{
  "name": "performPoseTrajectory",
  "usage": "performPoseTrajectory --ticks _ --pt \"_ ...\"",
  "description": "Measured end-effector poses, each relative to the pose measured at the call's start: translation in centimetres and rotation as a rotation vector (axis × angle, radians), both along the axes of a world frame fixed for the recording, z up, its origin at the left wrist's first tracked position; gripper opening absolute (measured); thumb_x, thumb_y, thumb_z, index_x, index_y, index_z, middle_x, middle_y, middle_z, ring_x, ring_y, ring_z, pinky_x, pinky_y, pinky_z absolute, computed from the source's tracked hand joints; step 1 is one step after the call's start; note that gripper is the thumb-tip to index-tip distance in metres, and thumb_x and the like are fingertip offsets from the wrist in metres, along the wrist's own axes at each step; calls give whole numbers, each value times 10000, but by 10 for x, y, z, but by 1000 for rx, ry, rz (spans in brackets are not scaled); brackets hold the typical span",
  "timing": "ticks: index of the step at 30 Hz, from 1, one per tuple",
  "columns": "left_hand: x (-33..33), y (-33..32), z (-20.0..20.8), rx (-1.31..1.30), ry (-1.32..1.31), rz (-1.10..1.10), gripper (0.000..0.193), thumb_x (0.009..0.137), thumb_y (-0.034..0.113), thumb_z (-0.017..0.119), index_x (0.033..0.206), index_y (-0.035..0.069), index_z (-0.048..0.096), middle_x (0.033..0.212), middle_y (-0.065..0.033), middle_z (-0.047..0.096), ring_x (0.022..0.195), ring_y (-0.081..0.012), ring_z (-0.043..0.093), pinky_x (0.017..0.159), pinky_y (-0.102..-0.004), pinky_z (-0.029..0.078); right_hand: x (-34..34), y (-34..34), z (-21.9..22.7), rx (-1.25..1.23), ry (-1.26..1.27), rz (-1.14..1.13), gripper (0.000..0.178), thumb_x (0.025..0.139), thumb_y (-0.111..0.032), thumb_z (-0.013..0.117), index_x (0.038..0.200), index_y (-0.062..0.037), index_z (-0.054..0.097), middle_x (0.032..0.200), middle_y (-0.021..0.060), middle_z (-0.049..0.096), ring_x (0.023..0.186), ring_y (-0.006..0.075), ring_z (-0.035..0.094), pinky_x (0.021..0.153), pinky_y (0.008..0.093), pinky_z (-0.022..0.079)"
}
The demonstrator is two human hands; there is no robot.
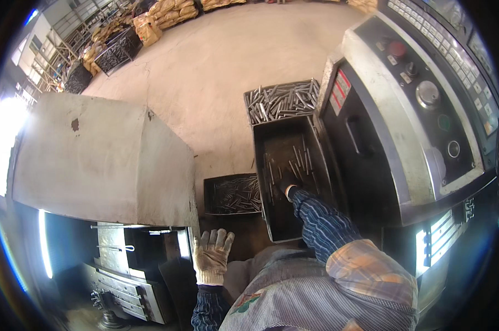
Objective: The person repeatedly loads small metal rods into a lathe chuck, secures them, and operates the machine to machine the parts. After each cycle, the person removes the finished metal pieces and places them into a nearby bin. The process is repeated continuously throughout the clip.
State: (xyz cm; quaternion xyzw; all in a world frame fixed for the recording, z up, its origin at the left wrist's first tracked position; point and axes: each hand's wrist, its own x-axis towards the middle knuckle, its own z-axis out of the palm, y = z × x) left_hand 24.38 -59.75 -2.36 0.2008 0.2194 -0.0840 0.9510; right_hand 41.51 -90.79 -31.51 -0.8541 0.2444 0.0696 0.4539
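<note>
Steel pins lie scattered along the floor of a dark, oily metal tray that stands just beside the grey machine with its slanted control panel. The right hand reaches down into this tray among the pins; it is small, dark and mostly hidden behind the striped sleeve, so whether its fingers are closed on a pin or only touching them cannot be told. The left hand, in a pale work glove, hangs flat with its fingers spread and holds nothing, near the lower end of a shallower tray of pins that sits to the left of the deep tray. A third bin, heaped with brighter rods, stands at the far end of the deep tray, touching the machine's side. A big grey metal cover fills the left, and the parts beneath it are dim and cut by shadow. Beyond the bins the concrete floor lies open up to the distant sacks and crates. The picture's rim is black and bends every edge.
</note>
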Motion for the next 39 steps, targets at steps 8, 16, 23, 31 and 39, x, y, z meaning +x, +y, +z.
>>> performPoseTrajectory --ticks 8,16,23,31,39 --pt "40 -99 60 111 -50 -322 269 1058 362 541 1094 98 576 1035 -53 590 1042 -280 625 1053 -563 518 -106 -49 240 986 -96 106 327 921 -136 662 1225 -19 636 958 48 682 819 138 645 761 292 535" --pt "26 -225 100 103 -495 -1063 628 1030 327 615 1488 -50 409 1406 -212 565 1274 -387 592 1090 -563 478 -280 -136 378 1039 -501 94 401 978 -260 729 1278 -10 638 1062 48 695 947 139 653 862 291 538" --pt "-51 -365 136 192 -723 -1593 634 1006 288 655 1463 -93 437 1380 -250 585 1248 -363 613 1094 -486 473 -436 -205 420 743 -665 -293 434 1010 -212 674 1378 1 587 1257 108 663 1157 200 639 1012 348 523" --pt "-172 -542 107 567 -1427 -1493 394 1014 155 652 1372 -1 595 1277 -123 677 1148 -207 670 1003 -312 531 -559 -286 351 -108 -779 -805 315 914 -13 727 1215 -35 634 964 53 712 836 126 687 716 271 578" --pt "-251 -678 72 1320 -2255 -1254 455 1020 461 527 1366 186 631 1468 -36 565 1418 -244 431 1199 -549 270 -600 -366 313 -288 -1115 -952 617 935 31 663 1510 -69 464 1015 67 628 787 129 619 690 277 573"
